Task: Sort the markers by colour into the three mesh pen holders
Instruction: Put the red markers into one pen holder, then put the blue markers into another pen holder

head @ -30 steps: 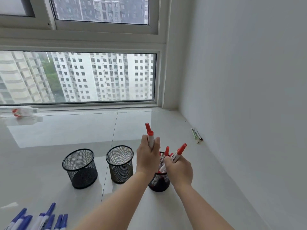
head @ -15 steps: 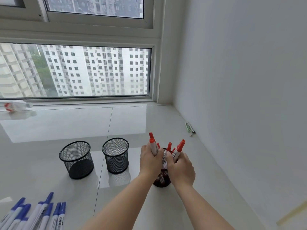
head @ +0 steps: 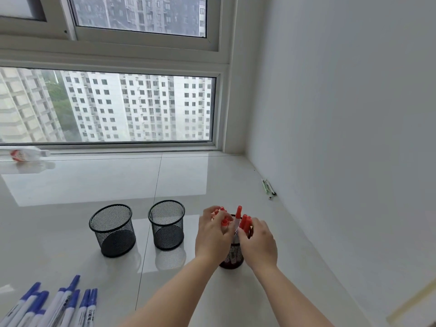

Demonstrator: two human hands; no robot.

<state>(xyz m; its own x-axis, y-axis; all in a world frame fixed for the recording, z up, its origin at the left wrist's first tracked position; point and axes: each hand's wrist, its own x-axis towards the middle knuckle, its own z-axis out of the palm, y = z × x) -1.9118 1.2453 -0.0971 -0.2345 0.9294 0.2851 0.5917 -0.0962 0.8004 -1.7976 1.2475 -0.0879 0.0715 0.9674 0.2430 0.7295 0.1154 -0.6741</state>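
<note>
Red markers [head: 244,223]: a bunch, caps up, standing in the rightmost of three mesh pen holders [head: 232,254]. All places below are given from this holder.

Hands: my left hand [head: 213,234] is at the holder's left rim, fingers curled round several red caps. My right hand [head: 258,244] is at the right rim, fingers bent against the marker barrels; I cannot tell whether it grips one or only steadies the bunch. One marker stands higher than the others, between my two hands.

Middle holder [head: 167,224]: just left of the red one, apart from it, upright, nothing showing inside.

Left holder [head: 113,230]: further left again, upright, likewise showing nothing inside.

Blue markers [head: 59,305]: a loose row lying on the glossy white surface [head: 259,303], well to the left and nearer to me, none in a holder.

Thin pens [head: 267,188]: lying beyond and right of the holder, against the wall; colour unclear.

Step in hand, as I judge it: seating the last red markers; the red lot is nearly done.

Next move calls for: letting go of the reds without tipping the holder, then reaching back left for the blue markers and giving them one empty holder.
</note>
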